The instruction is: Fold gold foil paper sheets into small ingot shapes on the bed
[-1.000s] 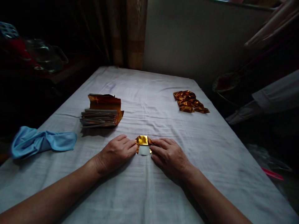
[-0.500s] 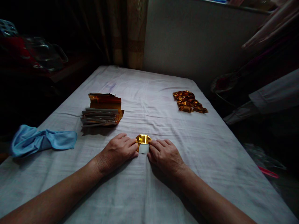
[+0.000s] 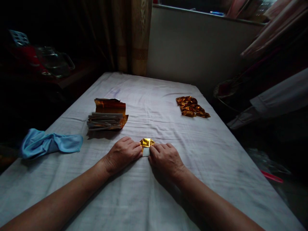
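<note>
Two bare hands rest low on a tabletop [image 3: 154, 106] covered with a white wrinkled cloth. Between them sits a small folded piece of shiny gold foil paper [image 3: 147, 142] with a white underside showing at its near edge.

The left hand [image 3: 124, 154] lies flat, palm down, and its fingertips [image 3: 139, 148] press on the left edge of the gold paper. The right hand [image 3: 166, 157] lies the same way, and its fingertips [image 3: 152, 148] press on the right edge. So each grip is closed down on the little paper from its own side, pinning it against the cloth. The paper pokes out just past the fingertips, on the far side of both hands.

Farther away from the left hand stands a stack of gold and white paper sheets [image 3: 107, 116]. Well off to that hand's outer side lies a crumpled light blue cloth [image 3: 49, 143].

Far beyond the right hand lies a small pile of folded gold paper pieces [image 3: 192, 107], well apart from the grip.
</note>
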### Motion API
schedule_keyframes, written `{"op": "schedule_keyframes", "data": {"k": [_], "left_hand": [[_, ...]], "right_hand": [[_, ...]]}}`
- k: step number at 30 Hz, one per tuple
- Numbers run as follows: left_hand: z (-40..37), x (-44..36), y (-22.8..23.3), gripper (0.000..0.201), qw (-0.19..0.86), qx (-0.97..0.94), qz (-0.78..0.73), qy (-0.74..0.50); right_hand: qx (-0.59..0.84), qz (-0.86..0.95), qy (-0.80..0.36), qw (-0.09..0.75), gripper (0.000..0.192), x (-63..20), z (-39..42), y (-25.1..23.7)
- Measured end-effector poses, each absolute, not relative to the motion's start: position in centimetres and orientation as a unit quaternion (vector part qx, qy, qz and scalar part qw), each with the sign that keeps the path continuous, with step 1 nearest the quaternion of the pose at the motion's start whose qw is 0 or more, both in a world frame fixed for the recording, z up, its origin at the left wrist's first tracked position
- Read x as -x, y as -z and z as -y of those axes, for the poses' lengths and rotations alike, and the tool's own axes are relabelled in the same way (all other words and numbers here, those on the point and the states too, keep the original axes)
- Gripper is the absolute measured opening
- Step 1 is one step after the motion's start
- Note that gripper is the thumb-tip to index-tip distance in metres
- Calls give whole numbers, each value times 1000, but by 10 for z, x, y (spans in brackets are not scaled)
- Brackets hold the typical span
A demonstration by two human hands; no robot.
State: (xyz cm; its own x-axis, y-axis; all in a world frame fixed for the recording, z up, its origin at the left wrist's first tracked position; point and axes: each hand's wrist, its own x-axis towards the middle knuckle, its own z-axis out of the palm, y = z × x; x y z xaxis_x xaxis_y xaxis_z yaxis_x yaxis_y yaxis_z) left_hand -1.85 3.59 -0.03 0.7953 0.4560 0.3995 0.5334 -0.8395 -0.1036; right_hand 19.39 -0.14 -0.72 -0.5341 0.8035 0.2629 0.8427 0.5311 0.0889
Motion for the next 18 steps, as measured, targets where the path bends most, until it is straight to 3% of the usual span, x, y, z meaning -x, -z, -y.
{"op": "schedule_keyframes", "data": {"k": [4,18], "left_hand": [[-34,20,-1,23,93,944,265,172],[-30,16,4,15,134,928,286,200]], "right_hand": [[460,873,133,95,11,-193,1,14],[482,811,133,303,28,-217,4,26]]}}
